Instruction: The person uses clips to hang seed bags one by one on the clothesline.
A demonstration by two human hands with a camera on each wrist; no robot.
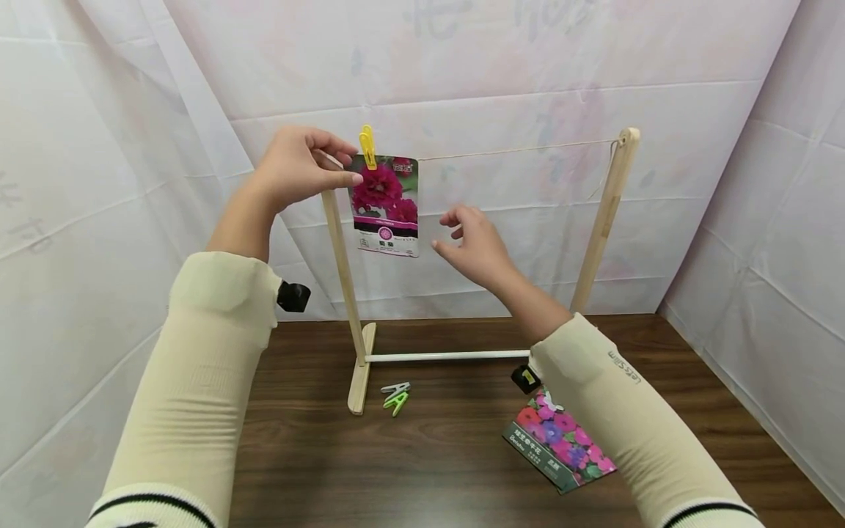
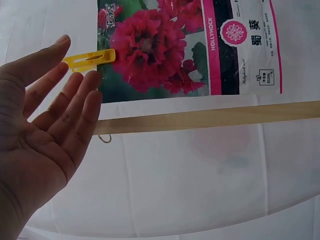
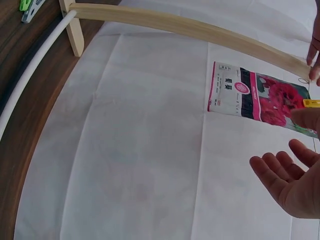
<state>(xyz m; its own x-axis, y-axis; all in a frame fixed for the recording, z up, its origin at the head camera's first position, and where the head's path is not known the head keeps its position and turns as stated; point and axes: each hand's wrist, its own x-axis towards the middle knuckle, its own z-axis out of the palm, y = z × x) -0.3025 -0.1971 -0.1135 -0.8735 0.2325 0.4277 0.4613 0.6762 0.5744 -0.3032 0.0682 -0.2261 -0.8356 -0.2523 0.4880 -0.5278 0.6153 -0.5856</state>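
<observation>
A hollyhock seed packet [image 1: 386, 213] with magenta flowers hangs from the string [image 1: 521, 151] of a wooden rack, near the left post [image 1: 339, 264]. A yellow clothespin [image 1: 367, 149] clamps its top edge. At the packet's upper left is my left hand [image 1: 287, 167]; the left wrist view shows its thumb and fingers spread apart around the clothespin [image 2: 90, 59], pinching nothing. My right hand [image 1: 478, 248] hovers right of the packet, fingers loosely bent and holding nothing. In the right wrist view, the right hand [image 3: 297, 187] appears apart from the packet [image 3: 260, 97].
Near the rack's left foot [image 1: 360, 378], a grey clothespin [image 1: 396, 387] and a green clothespin [image 1: 397, 402] lie on the dark wooden table [image 1: 317, 455]. Another flower packet [image 1: 561, 444] lies under the right forearm. A white rod [image 1: 449, 356] runs along the rack's bottom; a right post [image 1: 604, 220] stands opposite.
</observation>
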